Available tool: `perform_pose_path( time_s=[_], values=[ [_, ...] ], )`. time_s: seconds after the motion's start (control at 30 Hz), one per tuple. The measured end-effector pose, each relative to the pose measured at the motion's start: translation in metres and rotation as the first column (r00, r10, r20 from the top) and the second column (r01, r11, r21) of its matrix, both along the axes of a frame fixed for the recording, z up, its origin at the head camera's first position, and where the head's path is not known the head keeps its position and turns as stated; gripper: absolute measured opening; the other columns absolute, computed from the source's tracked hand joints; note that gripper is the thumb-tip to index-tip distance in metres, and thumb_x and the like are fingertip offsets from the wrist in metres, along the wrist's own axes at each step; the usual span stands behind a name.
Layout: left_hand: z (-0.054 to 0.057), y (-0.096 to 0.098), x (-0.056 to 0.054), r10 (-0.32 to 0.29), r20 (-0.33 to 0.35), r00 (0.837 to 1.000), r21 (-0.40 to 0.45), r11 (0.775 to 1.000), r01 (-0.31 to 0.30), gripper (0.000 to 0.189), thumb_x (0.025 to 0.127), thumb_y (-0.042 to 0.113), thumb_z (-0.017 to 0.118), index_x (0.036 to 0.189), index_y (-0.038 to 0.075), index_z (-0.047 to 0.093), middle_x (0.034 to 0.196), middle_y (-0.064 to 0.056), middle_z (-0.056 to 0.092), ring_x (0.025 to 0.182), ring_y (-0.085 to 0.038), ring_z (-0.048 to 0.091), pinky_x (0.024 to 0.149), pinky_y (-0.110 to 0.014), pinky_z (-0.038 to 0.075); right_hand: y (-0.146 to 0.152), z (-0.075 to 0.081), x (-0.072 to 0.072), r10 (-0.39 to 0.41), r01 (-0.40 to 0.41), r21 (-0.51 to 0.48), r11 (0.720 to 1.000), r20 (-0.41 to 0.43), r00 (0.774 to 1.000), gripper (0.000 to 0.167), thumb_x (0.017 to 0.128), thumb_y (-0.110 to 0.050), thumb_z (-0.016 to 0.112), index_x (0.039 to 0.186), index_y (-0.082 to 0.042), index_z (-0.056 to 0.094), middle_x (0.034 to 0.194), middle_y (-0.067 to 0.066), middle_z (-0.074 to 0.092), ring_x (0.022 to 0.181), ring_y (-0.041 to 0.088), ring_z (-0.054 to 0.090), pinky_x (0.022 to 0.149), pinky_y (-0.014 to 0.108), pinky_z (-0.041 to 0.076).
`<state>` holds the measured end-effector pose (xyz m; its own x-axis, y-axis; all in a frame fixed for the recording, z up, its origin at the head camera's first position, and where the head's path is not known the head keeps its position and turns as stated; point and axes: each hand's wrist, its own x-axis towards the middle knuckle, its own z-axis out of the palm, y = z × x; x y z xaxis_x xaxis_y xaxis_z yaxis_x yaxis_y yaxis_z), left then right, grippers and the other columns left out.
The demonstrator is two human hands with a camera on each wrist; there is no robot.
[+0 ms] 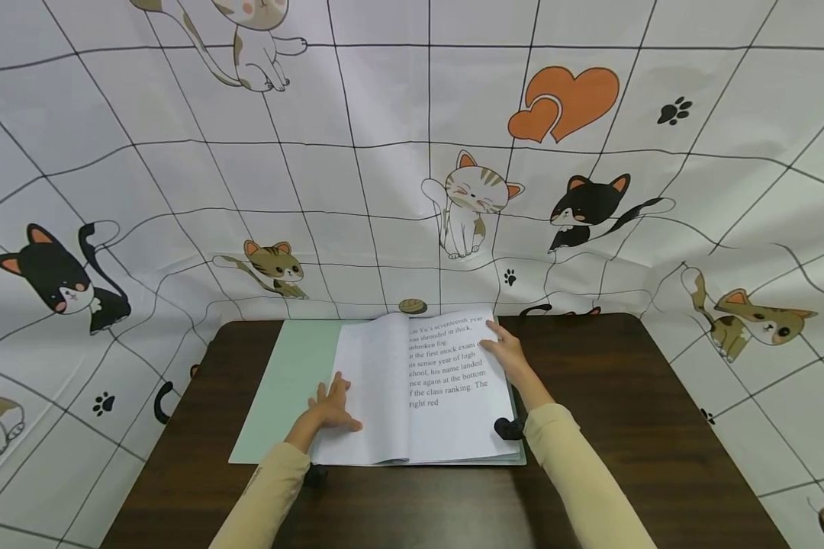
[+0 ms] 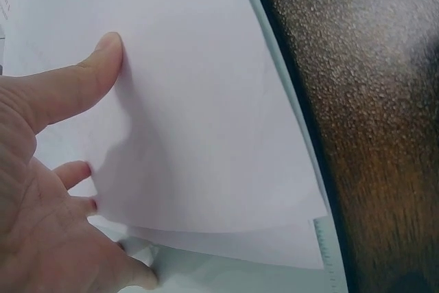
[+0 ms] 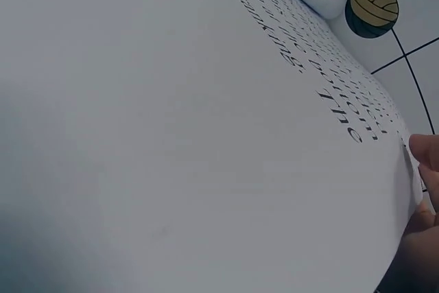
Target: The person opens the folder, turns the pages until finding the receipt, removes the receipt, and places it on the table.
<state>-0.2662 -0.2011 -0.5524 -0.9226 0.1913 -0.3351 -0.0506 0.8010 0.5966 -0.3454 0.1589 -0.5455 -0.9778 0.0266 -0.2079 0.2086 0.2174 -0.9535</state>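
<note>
Flat pale-green cover point(image 1: 275, 412) – just left of the left hand point(image 1: 329, 409). That hand: fingers spread, grasping nothing, thumb on a blank white paper page point(image 1: 381, 412). White paper page with black print point(image 1: 453, 431) – between both hands. Right hand point(image 1: 511, 357) pinches its upper right edge. Dark-brown wooden table point(image 1: 597, 381) right of that hand.

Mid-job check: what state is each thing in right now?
booklet: open
left page: blank
right page: partly printed, curved
green cover: open, lying flat
left hand: fingers spread, touching left page
right hand: at right page's outer edge, grip unclear
patterned sheet: wrinkled
</note>
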Motion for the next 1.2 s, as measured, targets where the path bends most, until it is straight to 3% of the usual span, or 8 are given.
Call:
perform_pose_path(
  time_s=[0.2,0.37,0.6,0.77,0.93,1.2],
  values=[
    [-0.006,0.001,0.004,0.001,0.007,1.000,0.028,1.000,-0.001,0.087,0.074,0.012,0.080,0.141,-0.010,0.028,0.160,-0.031,-0.003,0.143,-0.060,-0.010,0.109,-0.076,-0.004,0.005,-0.009,0.007,0.008,-0.008,-0.016,1.000,0.007,1.000,0.055,0.100,-0.013,0.051,0.152,-0.010,0.034,0.141,0.025,0.046,0.073,0.003,0.057,0.067,0.018,0.047],
    [-0.007,0.002,0.006,0.005,-0.003,1.000,0.046,0.999,-0.005,0.089,0.073,0.011,0.082,0.142,-0.011,0.029,0.159,-0.032,-0.003,0.142,-0.060,-0.009,0.109,-0.076,-0.004,0.007,-0.009,0.012,0.013,-0.012,-0.064,0.998,0.011,1.000,0.056,0.099,-0.013,0.052,0.152,-0.013,0.034,0.123,0.022,0.058,0.068,0.003,0.061,0.063,0.019,0.050],
    [-0.012,-0.005,0.001,-0.014,-0.001,1.000,0.067,0.998,0.014,0.091,0.076,0.016,0.078,0.144,-0.011,0.024,0.160,-0.029,-0.008,0.142,-0.058,-0.015,0.108,-0.075,-0.010,0.007,-0.005,0.015,0.036,-0.032,-0.119,0.992,0.026,0.999,0.061,0.096,-0.010,0.057,0.152,-0.013,0.035,0.114,0.015,0.064,0.068,0.005,0.064,0.063,0.021,0.053],
    [-0.004,-0.004,0.002,-0.018,0.006,1.000,0.050,0.999,0.018,0.091,0.075,0.018,0.079,0.143,-0.012,0.025,0.160,-0.030,-0.006,0.142,-0.059,-0.013,0.109,-0.076,-0.008,0.007,-0.005,0.018,0.054,-0.051,-0.160,0.986,0.012,0.998,0.064,0.092,-0.007,0.060,0.151,-0.010,0.035,0.103,0.005,0.069,0.068,0.006,0.067,0.064,0.022,0.055],
    [-0.005,-0.002,0.003,-0.023,0.009,1.000,0.052,0.998,0.022,0.091,0.076,0.017,0.079,0.143,-0.012,0.025,0.159,-0.030,-0.006,0.143,-0.059,-0.013,0.109,-0.075,-0.008,0.008,-0.007,0.025,0.074,-0.069,-0.171,0.983,0.022,0.997,0.066,0.092,-0.004,0.061,0.152,-0.012,0.034,0.093,-0.005,0.068,0.069,0.007,0.068,0.063,0.022,0.056],
    [-0.003,-0.003,0.004,-0.010,-0.004,1.000,0.074,0.997,0.010,0.092,0.075,0.014,0.078,0.144,-0.012,0.022,0.159,-0.031,-0.004,0.142,-0.059,-0.013,0.109,-0.075,-0.009,0.006,-0.008,0.034,0.088,-0.085,-0.184,0.979,0.009,0.996,0.068,0.091,-0.004,0.062,0.152,-0.009,0.034,0.090,-0.005,0.068,0.068,0.006,0.068,0.062,0.022,0.056]
  ],
)
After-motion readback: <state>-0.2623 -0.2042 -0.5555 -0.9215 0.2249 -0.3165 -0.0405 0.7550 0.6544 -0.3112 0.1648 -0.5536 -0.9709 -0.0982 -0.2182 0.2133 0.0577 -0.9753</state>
